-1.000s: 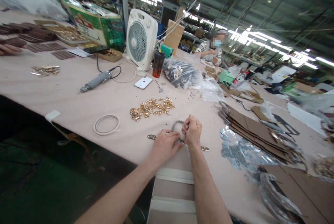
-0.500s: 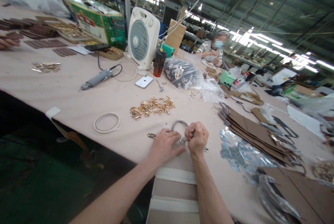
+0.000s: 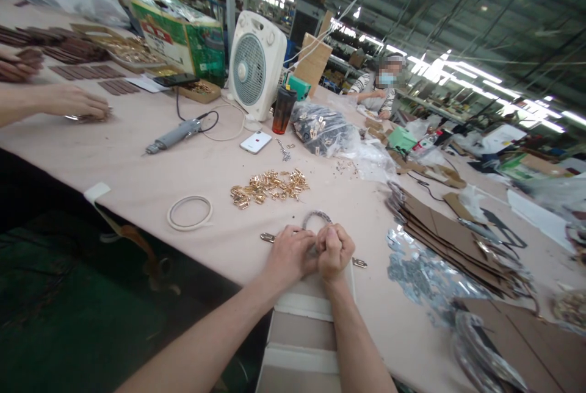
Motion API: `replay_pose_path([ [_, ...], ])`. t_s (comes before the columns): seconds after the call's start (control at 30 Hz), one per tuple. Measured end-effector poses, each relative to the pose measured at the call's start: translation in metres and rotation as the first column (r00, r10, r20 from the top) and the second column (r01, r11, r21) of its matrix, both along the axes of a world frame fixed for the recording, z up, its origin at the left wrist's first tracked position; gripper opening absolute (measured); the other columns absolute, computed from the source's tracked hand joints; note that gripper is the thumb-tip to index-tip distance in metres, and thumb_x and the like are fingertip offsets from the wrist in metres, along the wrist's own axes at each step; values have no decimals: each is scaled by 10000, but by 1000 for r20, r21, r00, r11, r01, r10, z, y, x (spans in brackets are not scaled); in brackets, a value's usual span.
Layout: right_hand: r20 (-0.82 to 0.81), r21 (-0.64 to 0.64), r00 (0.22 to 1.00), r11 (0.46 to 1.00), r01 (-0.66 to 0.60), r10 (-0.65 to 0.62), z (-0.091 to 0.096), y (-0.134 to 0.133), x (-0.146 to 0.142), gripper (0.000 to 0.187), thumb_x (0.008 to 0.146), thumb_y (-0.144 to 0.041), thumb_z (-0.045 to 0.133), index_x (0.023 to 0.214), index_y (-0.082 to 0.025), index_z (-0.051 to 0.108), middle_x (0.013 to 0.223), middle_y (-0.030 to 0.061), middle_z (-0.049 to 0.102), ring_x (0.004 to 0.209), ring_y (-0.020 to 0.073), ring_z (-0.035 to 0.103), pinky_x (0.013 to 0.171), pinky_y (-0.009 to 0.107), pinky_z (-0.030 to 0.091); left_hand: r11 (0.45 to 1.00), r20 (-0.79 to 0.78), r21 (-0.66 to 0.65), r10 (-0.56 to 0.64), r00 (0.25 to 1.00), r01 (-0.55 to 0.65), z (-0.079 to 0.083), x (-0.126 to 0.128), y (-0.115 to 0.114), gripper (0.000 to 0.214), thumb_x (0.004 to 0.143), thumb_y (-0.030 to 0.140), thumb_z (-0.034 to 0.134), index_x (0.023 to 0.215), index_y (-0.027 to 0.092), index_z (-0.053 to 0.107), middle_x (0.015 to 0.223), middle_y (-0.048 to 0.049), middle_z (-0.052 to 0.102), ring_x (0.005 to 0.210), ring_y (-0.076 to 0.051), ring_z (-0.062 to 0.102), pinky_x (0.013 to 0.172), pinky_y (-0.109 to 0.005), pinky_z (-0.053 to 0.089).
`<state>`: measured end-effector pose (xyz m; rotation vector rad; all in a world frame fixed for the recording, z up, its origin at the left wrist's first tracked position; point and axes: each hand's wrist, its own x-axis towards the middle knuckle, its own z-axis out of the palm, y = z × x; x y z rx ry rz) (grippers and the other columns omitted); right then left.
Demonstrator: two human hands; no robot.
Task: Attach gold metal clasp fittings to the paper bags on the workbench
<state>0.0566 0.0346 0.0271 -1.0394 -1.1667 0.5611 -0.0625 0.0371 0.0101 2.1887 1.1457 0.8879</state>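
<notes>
My left hand (image 3: 289, 254) and my right hand (image 3: 333, 251) are pressed together at the table's near edge, both closed on a grey braided strap (image 3: 317, 217) that loops up behind them. The strap's metal end fittings stick out on either side, one at the left (image 3: 267, 237) and one at the right (image 3: 359, 263). What lies between my fingers is hidden. A heap of small gold metal clasps (image 3: 269, 186) lies just beyond my hands.
A white ring of tape (image 3: 189, 212), a grey power tool (image 3: 173, 136), a white phone (image 3: 255, 142), a fan (image 3: 256, 66) and a bag of hardware (image 3: 323, 130) stand on the table (image 3: 151, 173). Cardboard cards (image 3: 451, 234) lie right. Another person's hand (image 3: 73, 102) reaches in at left; a masked person sits far back.
My right hand has come down and left against my left hand. At the far left another person's hand has reached in over a small pile of gold parts.
</notes>
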Motion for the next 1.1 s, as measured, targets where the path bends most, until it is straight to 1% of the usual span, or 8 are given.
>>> replay_pose_path([
  [0.13,-99,-115,994,992,-59,48,10,21,6,437,972,-470,570,621,-225,480,507,-66,412,410,88,347,406,235,272,999,12,27,19,1000,-20,-3,2,1,289,849,370,815,1115,299,728,1218,3,752,1181,-287,560,1006,-440,485],
  [0.27,-275,-88,960,993,-74,47,23,32,15,403,958,-443,592,649,-222,458,504,-93,374,366,61,293,357,198,222,998,-9,46,44,999,-44,-4,3,1,430,822,443,841,1192,269,706,1289,-24,727,1228,-306,546,1056,-466,469],
  [0.47,-205,-92,975,990,-106,85,45,28,8,413,956,-444,603,637,-217,472,492,-87,370,364,62,310,351,193,236,999,-43,35,29,999,-27,-1,0,0,390,822,439,840,1149,278,701,1264,-18,736,1217,-309,557,1040,-476,474],
  [0.53,-152,-95,986,992,-88,73,42,26,3,428,969,-455,587,631,-218,474,498,-80,381,376,68,322,361,203,250,999,-42,27,25,999,-24,0,0,-1,357,824,411,840,1128,283,703,1240,-16,744,1220,-310,560,1030,-470,477],
  [0.7,-23,-202,1000,979,-10,5,28,23,-1,471,962,-483,591,591,-219,468,492,-62,417,412,81,366,387,210,295,999,-19,34,11,1000,-11,-1,0,-1,339,855,357,807,1171,301,697,1243,-19,741,1239,-306,563,1042,-466,471],
  [0.9,-155,-46,988,999,14,-21,46,19,3,439,978,-453,565,618,-228,455,499,-74,387,379,77,326,366,214,245,999,-49,31,38,998,-36,0,1,-2,382,812,437,846,1132,291,695,1237,-37,740,1244,-319,559,1006,-482,487],
  [1.03,-116,-151,993,988,11,-28,31,20,6,444,957,-435,596,594,-218,461,479,-75,392,376,72,336,367,207,251,999,-39,44,29,999,-27,1,1,-2,350,838,402,828,1148,292,707,1219,-37,745,1223,-298,572,1026,-462,487],
  [1.1,-184,-144,982,989,9,-35,27,19,10,428,951,-427,598,606,-217,457,481,-84,378,366,66,322,357,201,239,999,-45,45,31,998,-29,1,0,-2,374,824,391,842,1156,286,707,1236,-35,744,1222,-301,574,1033,-473,488],
])
